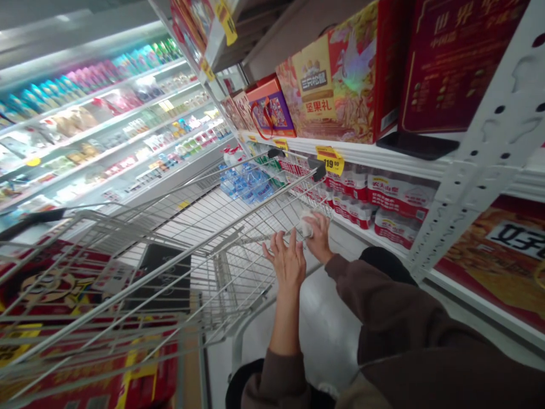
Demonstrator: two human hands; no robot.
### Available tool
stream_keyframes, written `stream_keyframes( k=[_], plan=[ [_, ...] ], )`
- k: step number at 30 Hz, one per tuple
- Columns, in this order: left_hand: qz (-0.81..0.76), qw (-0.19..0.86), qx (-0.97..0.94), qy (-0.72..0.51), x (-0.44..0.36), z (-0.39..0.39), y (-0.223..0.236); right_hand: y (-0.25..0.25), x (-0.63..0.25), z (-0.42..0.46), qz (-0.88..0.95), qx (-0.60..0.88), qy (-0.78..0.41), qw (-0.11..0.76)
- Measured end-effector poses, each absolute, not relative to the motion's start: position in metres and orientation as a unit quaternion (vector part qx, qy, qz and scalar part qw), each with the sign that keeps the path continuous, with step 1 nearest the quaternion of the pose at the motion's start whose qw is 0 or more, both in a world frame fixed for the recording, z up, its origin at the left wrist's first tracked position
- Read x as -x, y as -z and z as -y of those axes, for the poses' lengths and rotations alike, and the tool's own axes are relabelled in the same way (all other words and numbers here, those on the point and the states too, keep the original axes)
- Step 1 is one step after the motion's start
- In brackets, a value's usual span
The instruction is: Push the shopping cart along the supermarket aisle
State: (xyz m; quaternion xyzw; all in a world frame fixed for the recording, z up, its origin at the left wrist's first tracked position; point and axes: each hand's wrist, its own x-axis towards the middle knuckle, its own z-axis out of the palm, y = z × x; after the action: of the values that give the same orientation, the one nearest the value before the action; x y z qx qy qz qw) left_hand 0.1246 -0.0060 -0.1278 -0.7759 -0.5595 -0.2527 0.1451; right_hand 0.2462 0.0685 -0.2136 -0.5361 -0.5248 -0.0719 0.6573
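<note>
The fingers of the right hand [318, 241] were closed on a crumpled white thing [305, 224], just by the wire shopping cart [213, 236]. The fingers of the left hand [287, 261] were spread open. Packs of bottled water [395, 196] sat on a low shelf nearby.

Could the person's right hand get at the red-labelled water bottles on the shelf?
Probably yes: the right hand is close to the red-labelled water bottles, and nothing clearly blocks it, though it holds a white packet.
</note>
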Motion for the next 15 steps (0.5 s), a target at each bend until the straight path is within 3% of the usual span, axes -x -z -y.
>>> stream_keyframes(
  k=[3,8,15],
  plan=[
    [0.535,0.121,0.800,0.241,-0.143,0.002,0.129,0.219,-0.257,-0.066,0.559,0.518,0.045,0.646],
    [0.533,0.102,0.806,0.237,-0.158,-0.005,0.131,0.216,-0.318,-0.099,0.434,0.598,0.043,0.672],
    [0.546,0.107,0.801,0.223,-0.166,-0.021,0.143,0.239,-0.254,-0.077,0.535,0.553,0.026,0.638]
  ],
)
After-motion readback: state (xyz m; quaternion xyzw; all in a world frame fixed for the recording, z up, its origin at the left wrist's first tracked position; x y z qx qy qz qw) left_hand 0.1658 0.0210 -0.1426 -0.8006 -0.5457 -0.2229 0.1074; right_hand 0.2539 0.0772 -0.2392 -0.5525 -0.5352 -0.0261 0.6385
